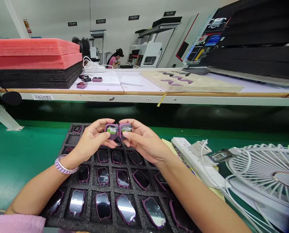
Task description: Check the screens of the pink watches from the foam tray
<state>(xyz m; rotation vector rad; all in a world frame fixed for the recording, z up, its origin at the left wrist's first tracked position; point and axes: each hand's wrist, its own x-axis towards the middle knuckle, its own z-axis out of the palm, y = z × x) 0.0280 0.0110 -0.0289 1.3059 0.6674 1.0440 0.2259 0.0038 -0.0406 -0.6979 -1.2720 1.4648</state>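
Note:
My left hand [96,136] pinches a purple-framed smartwatch body [112,128] between thumb and fingers. A second smartwatch body [125,128], also purple, is in my right hand [141,139]. The two are held side by side, almost touching, with their lit screens towards me; the text on them is too small to read. Below both hands lies a dark foam tray [89,187] divided into square compartments. Many of these hold a purple watch body with a dark screen, such as one watch body [103,206] in the front row. My forearms cover part of the tray.
Right of the tray are a white power strip [195,158] with plugged-in chargers and a white fan [268,174]. On the shelf ahead stand pink foam sheets [35,53], loose watch bodies [81,85] and a beige tray [183,82]. Another person [115,59] sits far back.

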